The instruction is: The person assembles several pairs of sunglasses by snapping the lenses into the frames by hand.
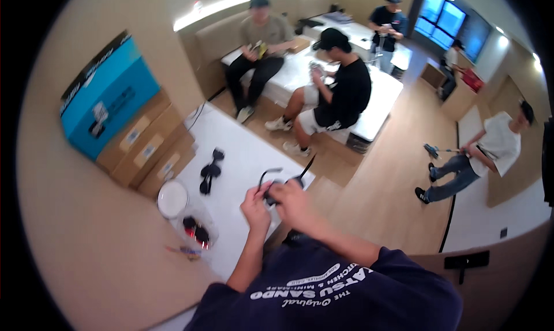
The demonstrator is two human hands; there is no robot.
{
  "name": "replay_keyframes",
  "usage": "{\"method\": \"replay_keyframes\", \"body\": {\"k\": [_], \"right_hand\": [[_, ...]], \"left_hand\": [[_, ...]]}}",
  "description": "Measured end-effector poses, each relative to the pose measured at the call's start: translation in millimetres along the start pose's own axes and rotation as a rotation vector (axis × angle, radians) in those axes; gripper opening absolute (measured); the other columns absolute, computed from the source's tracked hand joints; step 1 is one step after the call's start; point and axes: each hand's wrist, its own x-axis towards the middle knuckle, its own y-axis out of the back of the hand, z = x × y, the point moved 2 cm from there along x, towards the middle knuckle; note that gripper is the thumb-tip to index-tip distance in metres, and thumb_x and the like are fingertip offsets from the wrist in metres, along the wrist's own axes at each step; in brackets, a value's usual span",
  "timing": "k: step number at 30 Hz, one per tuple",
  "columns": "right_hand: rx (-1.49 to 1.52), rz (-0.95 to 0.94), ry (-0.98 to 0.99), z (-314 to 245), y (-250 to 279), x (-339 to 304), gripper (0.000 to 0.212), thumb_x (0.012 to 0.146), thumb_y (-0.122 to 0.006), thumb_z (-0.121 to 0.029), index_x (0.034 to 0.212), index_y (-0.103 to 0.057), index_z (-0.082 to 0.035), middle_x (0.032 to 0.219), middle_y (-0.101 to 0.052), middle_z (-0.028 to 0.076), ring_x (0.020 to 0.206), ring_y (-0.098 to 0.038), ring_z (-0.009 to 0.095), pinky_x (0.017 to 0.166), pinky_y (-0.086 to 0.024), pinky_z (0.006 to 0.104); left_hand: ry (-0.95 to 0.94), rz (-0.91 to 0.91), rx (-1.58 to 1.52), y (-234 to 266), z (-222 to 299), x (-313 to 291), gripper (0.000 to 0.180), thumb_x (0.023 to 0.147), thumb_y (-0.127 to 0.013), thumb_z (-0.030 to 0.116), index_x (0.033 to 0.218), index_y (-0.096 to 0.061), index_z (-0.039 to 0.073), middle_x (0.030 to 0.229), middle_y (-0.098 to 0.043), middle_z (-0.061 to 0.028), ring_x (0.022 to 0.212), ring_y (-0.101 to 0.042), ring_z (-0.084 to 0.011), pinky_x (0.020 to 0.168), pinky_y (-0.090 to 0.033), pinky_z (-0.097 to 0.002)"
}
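Note:
A pair of dark glasses [270, 199] is between my two hands, above the near edge of the white table. Both temple arms are unfolded and point away from me. My left hand [255, 208] pinches the frame at its left side. From the right, my right hand [293, 203] presses its fingers on the front of the glasses and hides part of the lenses. On the table beyond my left hand lies another dark item like sunglasses [212, 170].
The white table [248, 146] holds a round white lid [172, 199], a clear tub [198, 232] with red and black things, and stacked cardboard boxes [147, 149] under a blue box [112, 97]. Two people sit at a farther table [378, 94]. Someone stands with a floor tool [431, 151] at right.

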Motion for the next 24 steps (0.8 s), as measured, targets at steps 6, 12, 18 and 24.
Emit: {"method": "replay_keyframes", "body": {"k": [6,12,18,24], "right_hand": [[0.095,0.088,0.142,-25.5,13.7,5.1,0.042,0.067,-0.065,-0.002,0.110,-0.064,0.000,0.113,-0.061,0.012,0.095,-0.056,0.031,0.080,-0.051,0.0389],[0.445,0.147,0.082,-0.4,31.6,12.9,0.037,0.070,-0.057,0.005,0.106,-0.066,0.001,0.109,-0.066,0.015,0.094,-0.062,0.030,0.085,-0.050,0.0333],[0.668,0.589,-0.269,22.2,34.8,3.7,0.036,0.082,-0.053,0.007,0.118,-0.058,0.005,0.120,-0.059,0.013,0.108,-0.058,0.023,0.094,-0.043,0.0300],[0.339,0.718,-0.175,27.6,36.2,14.0,0.046,0.082,-0.054,0.006,0.128,-0.052,0.003,0.132,-0.050,0.016,0.118,-0.050,0.029,0.099,-0.040,0.0342]], "left_hand": [[-0.075,0.136,-0.166,-1.2,23.0,17.9,0.018,0.099,-0.044,0.003,0.101,-0.057,-0.008,0.104,-0.070,-0.0186,0.098,-0.068,-0.0215,0.087,-0.052,-0.0315],[-0.074,0.148,-0.093,1.3,24.3,22.5,0.023,0.103,-0.044,0.014,0.099,-0.054,-0.006,0.102,-0.069,-0.0196,0.095,-0.068,-0.0233,0.087,-0.054,-0.0339],[0.390,0.186,-0.583,20.1,8.2,34.3,0.027,0.104,-0.044,0.023,0.103,-0.054,-0.002,0.109,-0.066,-0.0185,0.100,-0.067,-0.0253,0.090,-0.053,-0.0357],[0.692,0.094,-0.851,5.7,12.1,34.4,0.034,0.103,-0.044,0.027,0.116,-0.055,-0.002,0.114,-0.064,-0.0147,0.108,-0.063,-0.0235,0.093,-0.052,-0.0332]]}}
